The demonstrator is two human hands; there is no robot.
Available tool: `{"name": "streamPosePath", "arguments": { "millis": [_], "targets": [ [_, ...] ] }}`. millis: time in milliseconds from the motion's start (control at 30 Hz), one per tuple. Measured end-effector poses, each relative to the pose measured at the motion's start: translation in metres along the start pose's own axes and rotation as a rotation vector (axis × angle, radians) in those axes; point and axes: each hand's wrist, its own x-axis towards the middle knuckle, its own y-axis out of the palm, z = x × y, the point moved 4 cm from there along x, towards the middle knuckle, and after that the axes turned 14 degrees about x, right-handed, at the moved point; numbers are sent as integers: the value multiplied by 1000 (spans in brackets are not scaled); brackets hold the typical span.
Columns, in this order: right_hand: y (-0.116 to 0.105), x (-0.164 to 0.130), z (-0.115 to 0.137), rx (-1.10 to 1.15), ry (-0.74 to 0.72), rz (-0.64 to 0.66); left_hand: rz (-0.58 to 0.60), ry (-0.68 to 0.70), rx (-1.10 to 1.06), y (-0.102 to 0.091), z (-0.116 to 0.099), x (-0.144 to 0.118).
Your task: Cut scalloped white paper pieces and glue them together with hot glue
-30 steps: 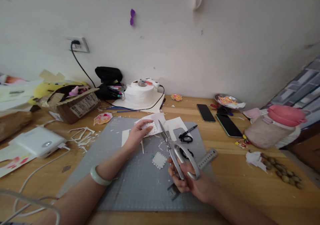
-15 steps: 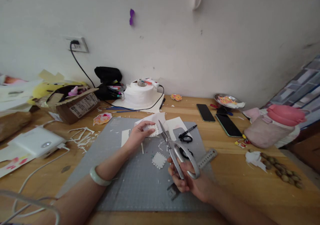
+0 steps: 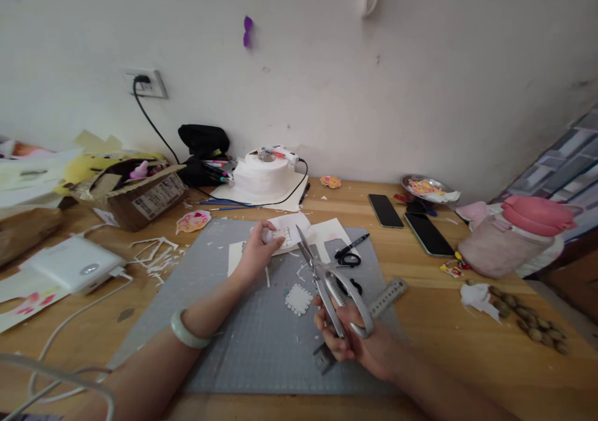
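My right hand grips the handles of large silver scissors, blades pointing up and away over the grey cutting mat. My left hand pinches a white sheet of paper with a scalloped shape drawn on it, at the far middle of the mat. The scissor tip sits just right of that paper. A cut-out white scalloped piece lies on the mat between my hands. A pale bangle is on my left wrist.
A metal ruler, black pen and small black scissors lie right of the mat. Two phones sit beyond. A cardboard box, white power bank, tape roll with glue gun and pink bag ring the table.
My left hand lifted and curled the paper's near edge slightly, thumb now over the scalloped drawing. The right hand and scissors stayed nearly still.
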Motion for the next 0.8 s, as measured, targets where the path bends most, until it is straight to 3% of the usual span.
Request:
{"name": "streamPosePath", "arguments": {
  "millis": [800],
  "targets": [
    [-5,2,-4,-23,28,-2,19,30,-18,1,-2,-2]
  ]
}}
